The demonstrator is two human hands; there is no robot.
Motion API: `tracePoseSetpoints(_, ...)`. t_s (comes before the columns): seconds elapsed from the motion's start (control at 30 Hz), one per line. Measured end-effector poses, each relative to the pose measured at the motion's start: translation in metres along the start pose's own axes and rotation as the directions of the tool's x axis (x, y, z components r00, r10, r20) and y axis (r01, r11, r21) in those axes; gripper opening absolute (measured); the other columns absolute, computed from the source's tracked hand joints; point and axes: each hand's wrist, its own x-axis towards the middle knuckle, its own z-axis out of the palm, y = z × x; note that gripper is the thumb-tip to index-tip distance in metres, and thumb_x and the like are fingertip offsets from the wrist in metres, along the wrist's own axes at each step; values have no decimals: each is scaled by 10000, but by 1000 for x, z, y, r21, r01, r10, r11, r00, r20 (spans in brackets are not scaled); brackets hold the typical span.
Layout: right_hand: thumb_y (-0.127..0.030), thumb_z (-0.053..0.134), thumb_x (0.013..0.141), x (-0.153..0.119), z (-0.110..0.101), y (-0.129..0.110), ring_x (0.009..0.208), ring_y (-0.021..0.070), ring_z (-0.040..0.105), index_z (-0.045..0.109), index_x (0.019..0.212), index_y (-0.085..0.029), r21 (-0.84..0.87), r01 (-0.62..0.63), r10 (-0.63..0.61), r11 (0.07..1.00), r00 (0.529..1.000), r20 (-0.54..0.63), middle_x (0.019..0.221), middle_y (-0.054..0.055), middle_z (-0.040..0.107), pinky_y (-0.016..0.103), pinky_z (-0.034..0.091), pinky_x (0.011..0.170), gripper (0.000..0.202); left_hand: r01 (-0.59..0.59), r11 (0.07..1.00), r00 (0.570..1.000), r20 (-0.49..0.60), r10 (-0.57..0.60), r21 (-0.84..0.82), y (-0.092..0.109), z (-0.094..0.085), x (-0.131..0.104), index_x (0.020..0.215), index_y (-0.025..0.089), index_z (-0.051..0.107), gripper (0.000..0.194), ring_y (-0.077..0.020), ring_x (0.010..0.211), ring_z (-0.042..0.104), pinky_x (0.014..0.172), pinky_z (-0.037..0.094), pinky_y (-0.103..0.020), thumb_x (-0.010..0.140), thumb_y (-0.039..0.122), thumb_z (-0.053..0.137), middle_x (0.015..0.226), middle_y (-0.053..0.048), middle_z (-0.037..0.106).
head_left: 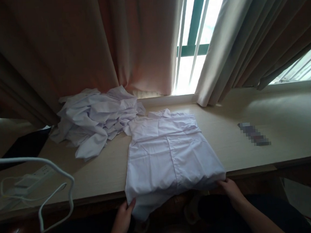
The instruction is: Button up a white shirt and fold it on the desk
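A white button-up shirt (153, 159) lies spread on the wooden desk, its button strip running down the middle. Its upper part is folded over near the window side, and the near edge hangs past the desk's front edge. My left hand (124, 212) pinches the shirt's near left corner, the thumb on top. At the near right corner my right hand (229, 189) grips the cloth, with the fingertips partly hidden by the fabric. A rumpled heap of white shirts (96, 114) lies behind and to the left, touching the spread shirt's edge.
A power strip (39, 176) with white cables (54, 165) sits on the desk (95, 178) at the left, near a flat black item (23, 150). A blurred-out small object (253, 134) lies at the right. Curtains (144, 42) and a barred window (192, 41) stand behind.
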Motion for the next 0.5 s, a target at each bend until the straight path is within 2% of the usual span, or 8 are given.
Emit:
tracePoseSetpoints(0.13, -409, 747, 607, -14, -9, -6, 929, 296, 702, 705, 1077, -117, -20, 28, -26, 999, 997, 69, 930, 72, 766, 359, 515, 819, 555, -4, 991, 997, -74, -6, -135, 15, 0, -30, 1094, 108, 687, 681, -324, 1060, 693, 957, 522, -397, 704, 665, 715, 1071, -131, 755)
tracePoseSetpoints(0.2, -427, 751, 624, -27, -16, -14, 890, 275, 699, 708, 1059, -130, 20, 36, -37, 999, 994, 98, 922, 60, 765, 337, 519, 791, 529, 53, 976, 990, -115, -79, -212, 24, 2, -46, 1135, 124, 669, 636, -297, 1018, 709, 898, 550, -371, 733, 614, 721, 1084, -123, 752)
tracePoseSetpoints(0.27, -442, 759, 639, -41, -24, -24, 844, 258, 694, 712, 1009, -136, 51, 20, -25, 999, 993, 117, 905, 60, 762, 320, 523, 757, 482, 165, 945, 967, -144, -212, -282, 35, 3, -60, 1165, 141, 653, 563, -284, 998, 720, 864, 569, -374, 769, 536, 718, 1077, -126, 753)
tracePoseSetpoints(0.37, -484, 766, 666, -62, -37, -37, 775, 246, 691, 713, 970, -159, 104, -84, 66, 991, 984, 167, 895, 64, 758, 311, 530, 684, 448, 319, 891, 922, -111, -370, -322, 50, 3, -78, 1134, 158, 672, 498, -307, 989, 728, 853, 585, -424, 784, 510, 700, 1030, -143, 759)
tracePoseSetpoints(0.43, -494, 777, 662, -76, -45, -41, 773, 256, 701, 724, 933, -170, 140, -185, 149, 973, 961, 234, 910, 78, 762, 319, 543, 685, 426, 372, 882, 911, -66, -406, -287, 57, 2, -88, 1055, 170, 710, 500, -336, 993, 727, 865, 586, -454, 740, 558, 723, 991, -149, 762)
tracePoseSetpoints(0.5, -486, 793, 645, -90, -51, -38, 777, 276, 714, 741, 886, -166, 133, -284, 227, 950, 915, 332, 903, 100, 765, 342, 557, 712, 404, 405, 885, 907, -23, -421, -229, 60, -1, -97, 980, 186, 739, 518, -366, 1005, 720, 878, 583, -474, 647, 580, 790, 957, -150, 765)
